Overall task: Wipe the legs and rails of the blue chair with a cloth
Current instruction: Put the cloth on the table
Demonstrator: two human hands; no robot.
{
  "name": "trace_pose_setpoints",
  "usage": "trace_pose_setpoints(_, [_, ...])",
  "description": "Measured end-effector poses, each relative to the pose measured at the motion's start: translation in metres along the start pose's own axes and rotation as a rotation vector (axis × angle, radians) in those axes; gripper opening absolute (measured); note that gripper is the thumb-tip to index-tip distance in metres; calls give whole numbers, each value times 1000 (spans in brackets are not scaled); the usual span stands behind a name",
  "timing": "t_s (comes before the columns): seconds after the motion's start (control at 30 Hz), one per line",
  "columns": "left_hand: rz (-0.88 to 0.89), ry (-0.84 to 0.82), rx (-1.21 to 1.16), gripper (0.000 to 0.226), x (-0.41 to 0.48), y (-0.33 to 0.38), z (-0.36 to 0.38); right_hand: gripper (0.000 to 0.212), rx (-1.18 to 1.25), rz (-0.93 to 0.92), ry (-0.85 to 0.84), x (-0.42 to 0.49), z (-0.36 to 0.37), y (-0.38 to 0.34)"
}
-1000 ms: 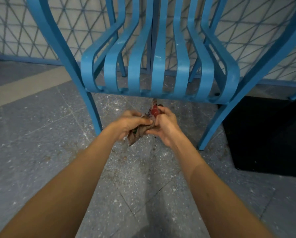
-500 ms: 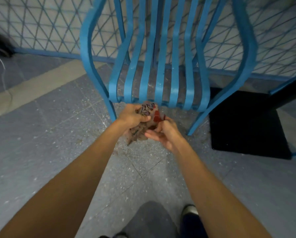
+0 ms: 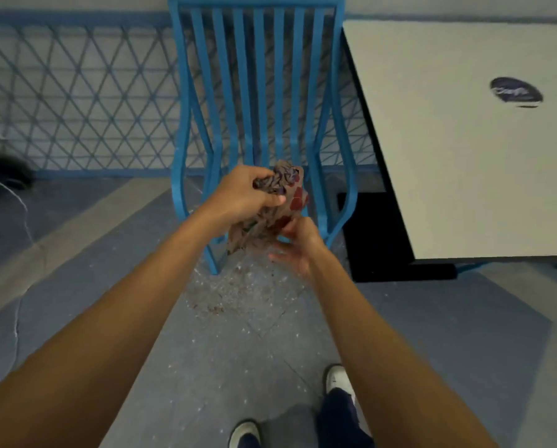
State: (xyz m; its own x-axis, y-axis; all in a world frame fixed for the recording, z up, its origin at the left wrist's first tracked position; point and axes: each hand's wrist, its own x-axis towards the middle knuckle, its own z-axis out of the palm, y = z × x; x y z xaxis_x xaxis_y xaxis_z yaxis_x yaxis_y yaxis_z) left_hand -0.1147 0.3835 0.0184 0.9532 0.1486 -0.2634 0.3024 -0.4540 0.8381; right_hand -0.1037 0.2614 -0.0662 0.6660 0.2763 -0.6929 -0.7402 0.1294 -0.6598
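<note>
Head cam: looking down at both hands working a cloth (image 3: 272, 202) right in front of the blue chair (image 3: 257, 101), so the chair is my landmark for everything.
Cloth: patterned rag with red patches, scrunched into a wad, held up in front of the chair's lower slats, not touching the metal as far as I can tell.
Left hand (image 3: 244, 197): fist closed around the top of the wad, fingers wrapped over it, thumb tucked across.
Right hand (image 3: 294, 244): just below, toward the chair's right leg, fingers loosely spread, tips on the hanging bottom of the cloth, pinching or tugging it. Not a full grip, more fiddling.
Chair: slatted metal thing, back slats running down to curvy legs on the floor (image 3: 115, 286). Table (image 3: 464, 140) is right beside it on the right.
Handling: cloth looks super light and floppy, so it's going to flop around unless bunched up. I'd fold it into a pad in the palm, then wrap that around a leg and slide along. Chair looks stiff and solid, probably won't budge much.
Where to grab: middle of the wad, loose tail tucked in so it doesn't snag between slats.
Progress guess: seems like regrouping the rag between passes; can't tell which legs or rails are done.
Watch out: gritty debris on the floor just in front of the chair.
</note>
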Motion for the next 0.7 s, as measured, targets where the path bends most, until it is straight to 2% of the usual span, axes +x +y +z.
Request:
trace_pose_setpoints(0.07, [72, -34, 2, 31, -12, 54, -5, 21, 65, -56, -15, -32, -8, -33])
trace_pose_setpoints(0.2, [150, -27, -36, 48, -11, 135, 0, 24, 111, -198, -20, -75, -45, -94])
trace_pose_setpoints(0.3, [184, -19, -155, 27, -11, 187, 25, 21, 105, -254, 11, -104, -96, -143])
trace_pose_setpoints(0.4, [182, -9, -221, 23, 2, 226, 65, 26, 127, -287, 33, -115, -163, -183])
trace_pose_setpoints(0.47, [202, 16, -198, 31, 15, 241, 95, 26, 100, -310, 54, -116, -206, -203])
trace_pose_setpoints(0.57, [258, 86, 20, 42, 30, 248, 146, 24, 18, -316, 108, -112, -262, -233])
trace_pose_setpoints(0.7, [137, 90, 47, 34, 50, 227, 198, 28, -162, -289, 183, -100, -304, -251])
